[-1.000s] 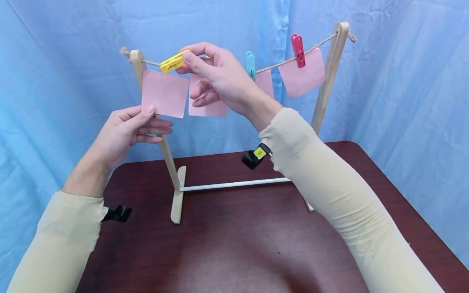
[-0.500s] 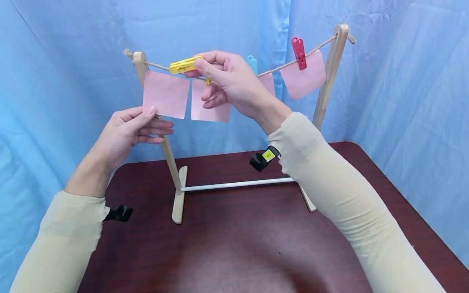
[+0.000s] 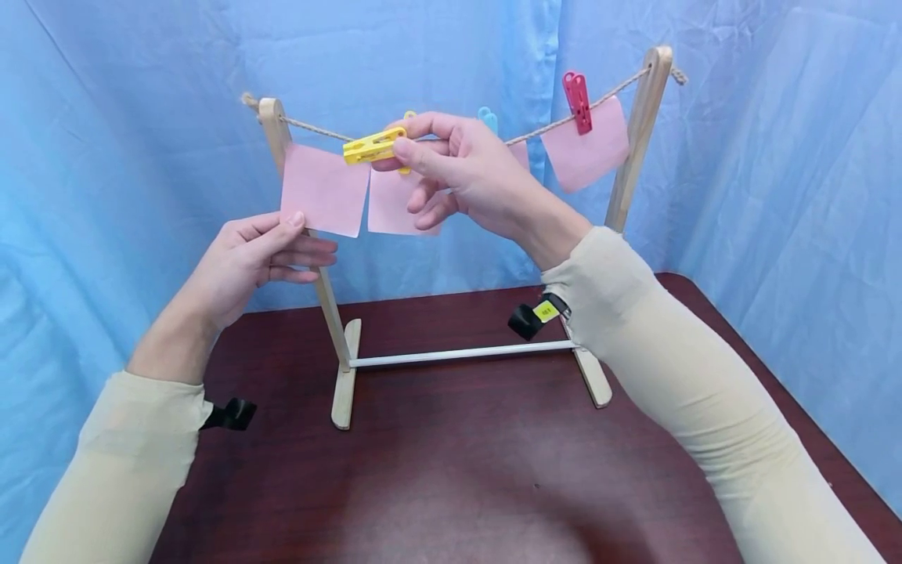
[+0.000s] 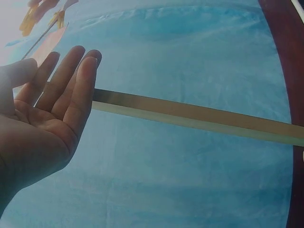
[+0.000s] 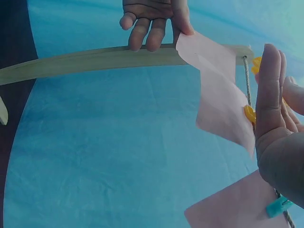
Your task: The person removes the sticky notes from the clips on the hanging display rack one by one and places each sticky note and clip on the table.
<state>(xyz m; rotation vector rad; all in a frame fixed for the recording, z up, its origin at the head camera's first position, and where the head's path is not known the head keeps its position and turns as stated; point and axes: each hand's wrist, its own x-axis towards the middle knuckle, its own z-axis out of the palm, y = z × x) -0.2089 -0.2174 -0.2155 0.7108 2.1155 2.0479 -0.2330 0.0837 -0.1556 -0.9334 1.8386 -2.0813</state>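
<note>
My left hand (image 3: 243,262) pinches the lower left corner of a square pink paper (image 3: 322,189), its other fingers stretched out behind. The paper's top edge lies just below the rope (image 3: 317,129), near the left post. Between thumb and forefinger my right hand (image 3: 482,174) holds a yellow clothespin (image 3: 369,147), its jaw end pointing left over the paper's upper right corner in the head view. Behind that hand, a second yellow clothespin (image 5: 250,113) clips another pink paper (image 3: 396,210) to the rope; the hand partly hides both.
Farther right on the rope, a blue clothespin (image 3: 488,119) and a red clothespin (image 3: 578,102) hold pink papers. Wooden posts (image 3: 637,141) joined by a white bar (image 3: 458,355) carry the rope. The stand is on a dark red table (image 3: 451,439), with blue curtains (image 3: 796,157) around.
My right hand has drawn right and slightly down with the yellow clothespin, away from the left post. My left hand keeps its pinch, shifting slightly right; the paper has tilted a little.
</note>
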